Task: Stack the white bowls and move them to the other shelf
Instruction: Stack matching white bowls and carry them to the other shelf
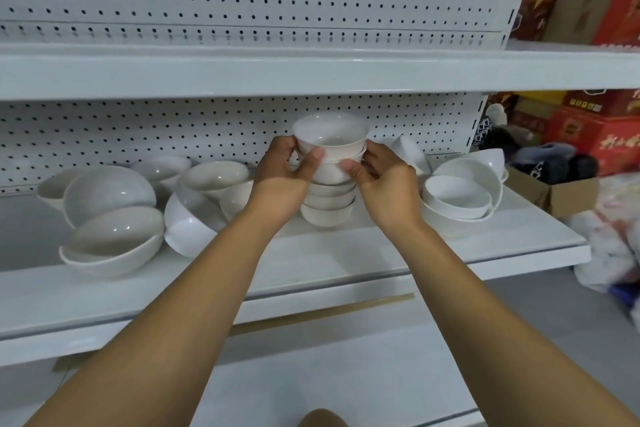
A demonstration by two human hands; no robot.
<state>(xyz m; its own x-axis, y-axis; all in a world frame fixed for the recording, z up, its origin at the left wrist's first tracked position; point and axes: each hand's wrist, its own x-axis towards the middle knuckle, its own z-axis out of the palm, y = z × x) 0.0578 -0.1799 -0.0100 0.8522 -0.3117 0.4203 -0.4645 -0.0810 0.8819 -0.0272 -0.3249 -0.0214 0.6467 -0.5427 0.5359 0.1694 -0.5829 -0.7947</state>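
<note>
Ten curled fingers (pixel 313 159) around bowl stack (pixel 329 199)

bowl stack (pixel 329 198) mid-shelf (pixel 346 253), loose bowls (pixel 114 215) left, right

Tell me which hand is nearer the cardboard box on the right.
Right. The right hand, gripping the bowl stack, is left of the cardboard box; the left hand grips the stack's other side, farther away.

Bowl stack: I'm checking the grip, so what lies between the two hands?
Head view: only the top bowls of the bowl stack lie between the left hand and right hand, both gripping them.
</note>
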